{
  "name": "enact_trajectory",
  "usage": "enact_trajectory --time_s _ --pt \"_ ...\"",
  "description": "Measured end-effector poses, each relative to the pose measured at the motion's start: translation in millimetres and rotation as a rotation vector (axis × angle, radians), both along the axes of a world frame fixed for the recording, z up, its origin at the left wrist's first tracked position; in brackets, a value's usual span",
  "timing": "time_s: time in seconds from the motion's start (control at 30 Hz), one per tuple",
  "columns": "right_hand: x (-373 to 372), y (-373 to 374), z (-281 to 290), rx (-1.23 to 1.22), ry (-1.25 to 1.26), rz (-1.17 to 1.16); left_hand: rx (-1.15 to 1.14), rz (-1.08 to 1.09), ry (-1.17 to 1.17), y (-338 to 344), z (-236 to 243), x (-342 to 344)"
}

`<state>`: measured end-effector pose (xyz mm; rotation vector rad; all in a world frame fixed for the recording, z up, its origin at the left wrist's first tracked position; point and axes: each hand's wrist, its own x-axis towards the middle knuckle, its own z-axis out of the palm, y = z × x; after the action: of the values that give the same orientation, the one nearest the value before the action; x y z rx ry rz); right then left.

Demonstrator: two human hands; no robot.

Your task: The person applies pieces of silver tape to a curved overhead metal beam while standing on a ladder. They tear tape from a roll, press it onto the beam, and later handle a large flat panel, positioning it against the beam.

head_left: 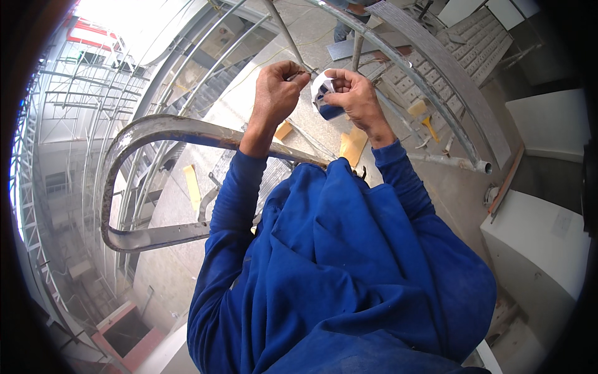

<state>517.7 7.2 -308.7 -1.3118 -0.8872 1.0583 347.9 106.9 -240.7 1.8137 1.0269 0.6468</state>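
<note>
Here the right hand (356, 95) is gripping a small blue-and-white roll of tape (324, 95) above the curved steel rail (187, 131), while the left hand (276, 93) is pinching its fingers (298, 78) around a thin metal rod (288, 34) just beside it. Keeping the strip taut and both elbows steady over the rail seems wise.

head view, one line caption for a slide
Both hands, left hand and right hand, hold a small white-and-blue object above a curved metal rail.
</note>
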Motion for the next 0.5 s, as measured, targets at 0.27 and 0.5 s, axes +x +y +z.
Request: enact_trajectory --time_s 0.27,0.5 --pt "9 -3 -6 0.061 0.284 -0.007 -0.070 -0.036 -0.025 -3 2 2" --pt "15 -9 -9 0.058 0.427 -0.024 -0.089 -0.054 -0.108 -5 -2 -7"
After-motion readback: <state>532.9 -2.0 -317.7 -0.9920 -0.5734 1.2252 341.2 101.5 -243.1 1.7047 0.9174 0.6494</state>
